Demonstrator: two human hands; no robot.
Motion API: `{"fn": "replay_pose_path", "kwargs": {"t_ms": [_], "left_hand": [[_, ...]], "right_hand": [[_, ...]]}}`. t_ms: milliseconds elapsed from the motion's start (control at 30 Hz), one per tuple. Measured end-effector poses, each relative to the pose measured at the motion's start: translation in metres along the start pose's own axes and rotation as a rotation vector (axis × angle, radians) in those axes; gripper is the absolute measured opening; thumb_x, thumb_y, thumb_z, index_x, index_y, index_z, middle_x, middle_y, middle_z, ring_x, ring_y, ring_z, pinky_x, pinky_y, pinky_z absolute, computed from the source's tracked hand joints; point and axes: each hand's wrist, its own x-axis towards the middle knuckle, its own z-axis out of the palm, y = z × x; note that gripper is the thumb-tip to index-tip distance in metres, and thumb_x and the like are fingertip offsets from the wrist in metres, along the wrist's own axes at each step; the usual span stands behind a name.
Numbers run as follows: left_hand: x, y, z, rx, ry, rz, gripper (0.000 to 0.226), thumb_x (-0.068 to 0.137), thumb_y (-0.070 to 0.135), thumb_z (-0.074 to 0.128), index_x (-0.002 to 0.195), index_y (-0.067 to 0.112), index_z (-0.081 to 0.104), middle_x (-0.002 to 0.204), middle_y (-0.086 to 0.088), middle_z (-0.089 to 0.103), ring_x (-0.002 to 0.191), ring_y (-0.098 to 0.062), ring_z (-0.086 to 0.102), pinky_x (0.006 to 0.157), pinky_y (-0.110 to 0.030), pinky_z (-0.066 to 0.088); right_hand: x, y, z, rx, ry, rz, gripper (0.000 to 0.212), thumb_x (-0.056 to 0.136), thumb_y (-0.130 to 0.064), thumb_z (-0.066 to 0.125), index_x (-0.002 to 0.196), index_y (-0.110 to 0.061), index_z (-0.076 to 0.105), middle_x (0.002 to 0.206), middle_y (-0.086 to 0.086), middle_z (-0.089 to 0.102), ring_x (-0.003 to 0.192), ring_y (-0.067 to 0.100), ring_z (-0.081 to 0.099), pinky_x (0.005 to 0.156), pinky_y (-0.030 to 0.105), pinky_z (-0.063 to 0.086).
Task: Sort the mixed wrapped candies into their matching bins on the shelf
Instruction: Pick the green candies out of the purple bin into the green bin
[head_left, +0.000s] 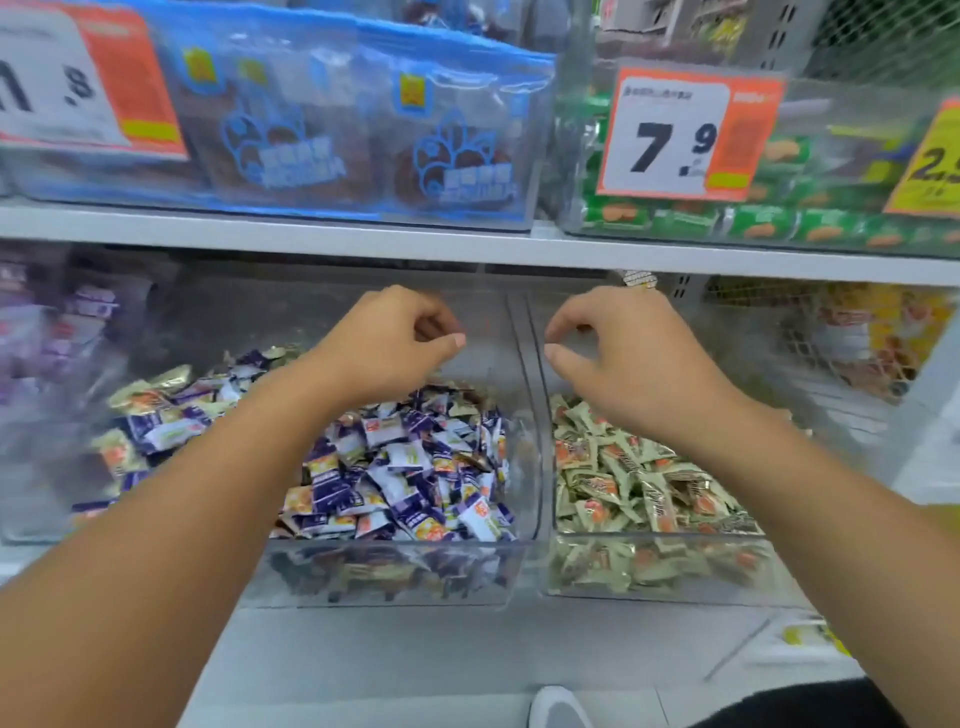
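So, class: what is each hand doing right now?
Left hand: fingers curled, nothing visible held.
Right hand: fingers curled, nothing visible held.

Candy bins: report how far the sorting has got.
Looks done: the right bin holds almost only beige candies. In hand: nothing visible; left hand and right hand hover with fingers curled. Left: the left bin has gold-beige candies among purple-white candies.
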Motion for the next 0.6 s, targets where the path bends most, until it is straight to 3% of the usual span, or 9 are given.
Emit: {"fn": "replay_pose_path", "kwargs": {"t_ms": [133,233,267,333,400,467,500,600], "left_hand": [[-0.031,-0.053,-0.055,0.159,-0.016,-0.260,0.017,0.097,0.034,0.058,0.097,0.022,0.069,0.097,0.000,0.071,0.085,-0.018,0.063,0.076,-0.026,0.043],[-0.059,-0.078,-0.097,0.296,-0.080,-0.475,0.031,0.099,0.035,0.053,0.119,0.015,0.067,0.124,-0.007,0.065,0.108,-0.025,0.060,0.092,-0.031,0.044],[-0.069,-0.082,-0.109,0.300,-0.110,-0.548,0.034,0.100,0.034,0.051,0.124,0.013,0.064,0.128,-0.010,0.063,0.113,-0.028,0.059,0.097,-0.034,0.045],[-0.087,-0.090,-0.126,0.151,-0.121,-0.654,0.024,0.101,0.023,0.052,0.114,0.008,0.065,0.118,-0.017,0.067,0.103,-0.031,0.065,0.093,-0.041,0.054],[-0.100,-0.095,-0.136,0.052,-0.089,-0.680,0.013,0.097,0.004,0.054,0.103,0.003,0.066,0.104,-0.019,0.069,0.093,-0.032,0.071,0.083,-0.048,0.059],[-0.106,-0.096,-0.137,0.025,-0.066,-0.698,0.017,0.092,-0.007,0.055,0.103,-0.003,0.067,0.102,-0.019,0.068,0.093,-0.031,0.071,0.078,-0.050,0.060],[-0.109,-0.094,-0.136,0.010,-0.064,-0.713,0.017,0.093,-0.008,0.053,0.104,-0.005,0.066,0.101,-0.019,0.068,0.093,-0.031,0.071,0.078,-0.051,0.060],[-0.115,-0.090,-0.135,0.002,-0.106,-0.783,0.022,0.100,-0.001,0.041,0.107,-0.007,0.062,0.097,-0.022,0.070,0.086,-0.031,0.073,0.078,-0.050,0.060]], "right_hand": [[0.011,-0.063,0.027,0.124,-0.152,-0.278,0.020,0.098,-0.031,0.058,0.115,-0.027,0.068,0.115,-0.009,0.064,0.109,0.012,0.058,0.093,0.033,0.048],[0.034,-0.095,0.053,0.122,-0.304,-0.378,0.031,0.099,-0.030,0.057,0.129,-0.028,0.060,0.132,-0.008,0.060,0.121,0.013,0.054,0.101,0.032,0.044],[0.045,-0.104,0.060,0.110,-0.338,-0.393,0.035,0.098,-0.030,0.057,0.133,-0.028,0.057,0.136,-0.008,0.058,0.125,0.013,0.052,0.104,0.033,0.043],[0.067,-0.125,0.067,0.122,-0.395,-0.429,0.039,0.098,-0.028,0.057,0.136,-0.030,0.055,0.141,-0.010,0.055,0.130,0.012,0.050,0.108,0.035,0.041],[0.083,-0.151,0.072,0.212,-0.484,-0.500,0.036,0.097,-0.026,0.059,0.133,-0.032,0.059,0.127,-0.025,0.060,0.117,-0.001,0.055,0.102,0.027,0.045],[0.089,-0.181,0.079,0.293,-0.600,-0.584,0.030,0.097,-0.025,0.061,0.126,-0.031,0.066,0.099,-0.039,0.062,0.095,-0.018,0.056,0.086,0.008,0.045],[0.090,-0.194,0.085,0.298,-0.649,-0.630,0.028,0.096,-0.027,0.062,0.123,-0.032,0.069,0.100,-0.037,0.064,0.095,-0.017,0.057,0.086,0.008,0.045],[0.087,-0.215,0.112,0.189,-0.734,-0.809,0.031,0.092,-0.038,0.066,0.123,-0.036,0.070,0.123,-0.012,0.063,0.110,0.008,0.057,0.099,0.033,0.045]]}}
